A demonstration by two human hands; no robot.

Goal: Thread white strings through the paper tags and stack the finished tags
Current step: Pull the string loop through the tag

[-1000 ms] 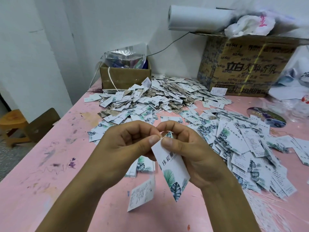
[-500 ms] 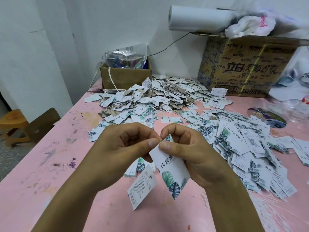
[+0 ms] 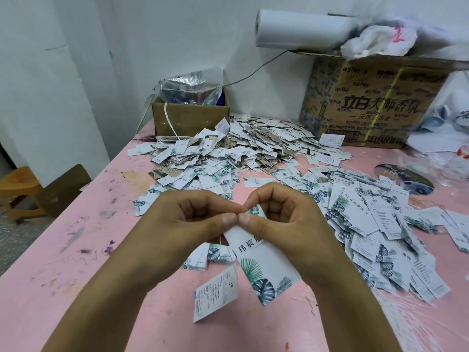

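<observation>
— What lies before me?

— Your pink, paint-marked table (image 3: 76,250); at its far right a large printed cardboard box (image 3: 368,105); a wide heap of white paper tags (image 3: 253,143) spreads from the wall toward your right side; a small brown cardboard box (image 3: 187,120) stands far left.

— And my hands?

— Your left hand (image 3: 187,224) and right hand (image 3: 286,219) meet thumb to thumb above the table, each pinching the top edge of one white leaf-printed tag (image 3: 264,270), which hangs tilted; a smaller text-printed tag (image 3: 215,293) dangles below your left hand; its string is too thin to see.
</observation>
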